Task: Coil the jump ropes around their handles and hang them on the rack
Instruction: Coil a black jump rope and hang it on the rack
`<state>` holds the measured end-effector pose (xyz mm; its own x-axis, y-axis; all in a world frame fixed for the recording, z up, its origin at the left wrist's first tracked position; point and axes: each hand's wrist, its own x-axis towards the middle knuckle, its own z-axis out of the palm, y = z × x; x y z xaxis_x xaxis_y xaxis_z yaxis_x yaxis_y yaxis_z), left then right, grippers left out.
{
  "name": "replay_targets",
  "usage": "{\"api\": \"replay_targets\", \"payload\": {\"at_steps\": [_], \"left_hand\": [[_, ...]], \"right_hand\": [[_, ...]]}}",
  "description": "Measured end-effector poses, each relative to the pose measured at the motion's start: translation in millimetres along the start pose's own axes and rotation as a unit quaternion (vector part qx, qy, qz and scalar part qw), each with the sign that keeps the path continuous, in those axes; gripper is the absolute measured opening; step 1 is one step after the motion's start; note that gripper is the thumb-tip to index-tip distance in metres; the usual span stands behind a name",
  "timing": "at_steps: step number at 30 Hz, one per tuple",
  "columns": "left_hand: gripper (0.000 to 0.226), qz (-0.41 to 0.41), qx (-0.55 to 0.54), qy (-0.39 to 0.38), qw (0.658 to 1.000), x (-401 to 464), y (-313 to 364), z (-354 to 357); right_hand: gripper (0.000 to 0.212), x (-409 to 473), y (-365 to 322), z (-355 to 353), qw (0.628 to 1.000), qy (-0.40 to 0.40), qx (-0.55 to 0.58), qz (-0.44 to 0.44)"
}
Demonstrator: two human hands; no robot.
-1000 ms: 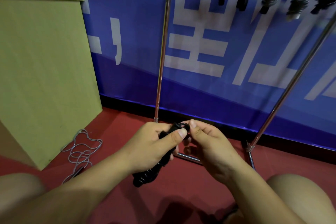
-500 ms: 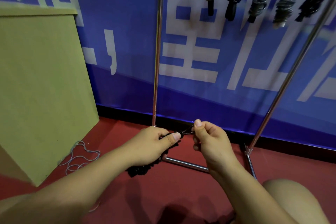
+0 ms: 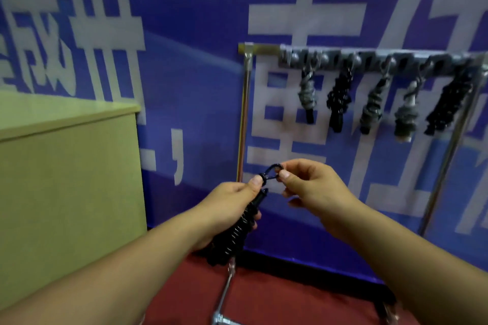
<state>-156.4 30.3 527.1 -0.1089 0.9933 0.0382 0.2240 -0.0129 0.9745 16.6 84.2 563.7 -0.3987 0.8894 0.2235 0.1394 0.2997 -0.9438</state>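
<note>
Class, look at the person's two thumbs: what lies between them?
In the head view, a small black loop of the coiled black jump rope spans between the left hand and right hand.

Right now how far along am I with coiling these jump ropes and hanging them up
Done: five coiled ropes already hang from the rack's hook bar. In hand: the left hand grips a coiled black jump rope while the right hand pinches its loop. Left: hanging this one on the bar; no other loose rope is in view.
</note>
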Motion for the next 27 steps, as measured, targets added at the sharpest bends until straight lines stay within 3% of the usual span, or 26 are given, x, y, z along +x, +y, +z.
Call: {"api": "replay_targets", "payload": {"at_steps": [5, 10, 17, 22, 27], "left_hand": [[0.050, 0.035, 0.049, 0.044, 0.997, 47, 64, -17], [0.067, 0.072, 0.060, 0.096, 0.991, 97, 109, -25], [0.057, 0.075, 0.023, 0.147, 0.986, 145, 119, -16], [0.075, 0.102, 0.021, 0.170, 0.980, 175, 137, -13], [0.068, 0.112, 0.039, 0.177, 0.977, 201, 160, -15]], "right_hand": [[0.014, 55, -49, -17, 0.999, 0.026, 0.023, -0.006], [0.020, 101, -81, -32, 0.994, 0.046, 0.092, -0.024], [0.031, 138, -94, -43, 0.994, 0.017, 0.104, -0.031], [0.033, 164, -104, -51, 0.994, 0.035, 0.086, -0.056], [0.037, 191, -115, -65, 0.995, 0.038, 0.065, -0.067]]}}
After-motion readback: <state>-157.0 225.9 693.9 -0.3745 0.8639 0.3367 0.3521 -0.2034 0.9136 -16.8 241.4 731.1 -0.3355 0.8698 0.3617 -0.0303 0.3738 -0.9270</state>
